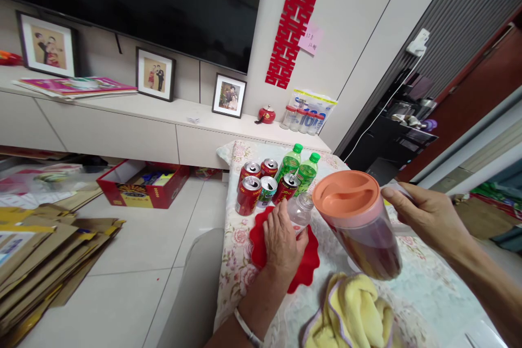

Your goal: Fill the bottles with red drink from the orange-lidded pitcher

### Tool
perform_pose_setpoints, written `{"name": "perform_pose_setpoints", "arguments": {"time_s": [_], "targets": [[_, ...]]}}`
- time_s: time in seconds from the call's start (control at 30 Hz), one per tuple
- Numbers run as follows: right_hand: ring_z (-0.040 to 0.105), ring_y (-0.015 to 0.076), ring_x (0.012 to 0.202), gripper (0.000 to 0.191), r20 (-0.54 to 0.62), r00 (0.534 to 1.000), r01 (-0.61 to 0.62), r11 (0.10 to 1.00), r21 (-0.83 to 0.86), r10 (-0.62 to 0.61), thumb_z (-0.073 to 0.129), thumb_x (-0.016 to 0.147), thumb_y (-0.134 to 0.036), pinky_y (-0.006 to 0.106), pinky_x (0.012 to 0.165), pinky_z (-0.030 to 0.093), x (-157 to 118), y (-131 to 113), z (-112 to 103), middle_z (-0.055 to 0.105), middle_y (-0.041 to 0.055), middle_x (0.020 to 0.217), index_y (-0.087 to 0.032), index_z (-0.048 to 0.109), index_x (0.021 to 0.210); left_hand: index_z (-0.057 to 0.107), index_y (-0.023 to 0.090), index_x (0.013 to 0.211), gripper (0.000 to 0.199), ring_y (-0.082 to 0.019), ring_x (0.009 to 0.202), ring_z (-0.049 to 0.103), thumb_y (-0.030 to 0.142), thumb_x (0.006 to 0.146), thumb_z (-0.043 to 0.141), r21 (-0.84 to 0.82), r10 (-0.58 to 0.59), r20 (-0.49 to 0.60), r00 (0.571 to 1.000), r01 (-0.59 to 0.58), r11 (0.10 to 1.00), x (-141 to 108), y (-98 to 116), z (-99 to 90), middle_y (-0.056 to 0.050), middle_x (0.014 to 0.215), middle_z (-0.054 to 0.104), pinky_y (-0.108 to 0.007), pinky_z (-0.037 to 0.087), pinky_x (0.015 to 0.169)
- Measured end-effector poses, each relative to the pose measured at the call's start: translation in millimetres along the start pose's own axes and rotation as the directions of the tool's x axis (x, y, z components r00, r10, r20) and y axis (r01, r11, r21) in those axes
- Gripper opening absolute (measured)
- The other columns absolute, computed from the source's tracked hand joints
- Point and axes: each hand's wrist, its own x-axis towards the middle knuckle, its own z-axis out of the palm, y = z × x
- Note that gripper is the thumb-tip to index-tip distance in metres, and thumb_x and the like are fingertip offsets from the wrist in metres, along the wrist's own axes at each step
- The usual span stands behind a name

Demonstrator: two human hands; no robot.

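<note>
My left hand [282,236] is wrapped round a clear plastic bottle [300,207] with no cap, which stands over a red scalloped mat [308,261]. By its handle, my right hand [424,209] grips a clear pitcher [367,239] with an orange lid [346,194]. Dark reddish-brown liquid shows inside the pitcher, which leans toward the bottle's mouth. The lid's edge is close to that mouth; whether they touch I cannot tell. Several opened drink cans [248,196] and two green bottles [306,174] stand just behind my left hand.
A yellow cloth [353,310] lies crumpled at the near side of the flowered tablecloth [240,236]. Jars [300,119], a small red pot [266,115] and picture frames [229,95] line the cabinet behind. Flattened cardboard [61,261] and a red box [144,187] are on the floor at left.
</note>
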Motion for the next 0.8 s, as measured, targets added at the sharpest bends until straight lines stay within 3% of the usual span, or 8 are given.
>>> {"name": "perform_pose_setpoints", "arguments": {"time_s": [0.8], "targets": [[0.031,0.0125,0.056,0.066,0.004,1.0,-0.009,1.0,0.009,0.009,0.049,0.076,-0.085,0.025,0.05,0.026,0.5,-3.7,-0.3,0.033,-0.003,0.057,-0.021,0.044,0.06,0.037,0.007,0.141,0.076,-0.035,0.111,0.064,0.022,0.076,0.073,-0.009,-0.007,0.003,1.0,0.007,1.0,0.4,0.2,-0.2,-0.02,0.123,0.065,-0.047,0.052,0.09]]}}
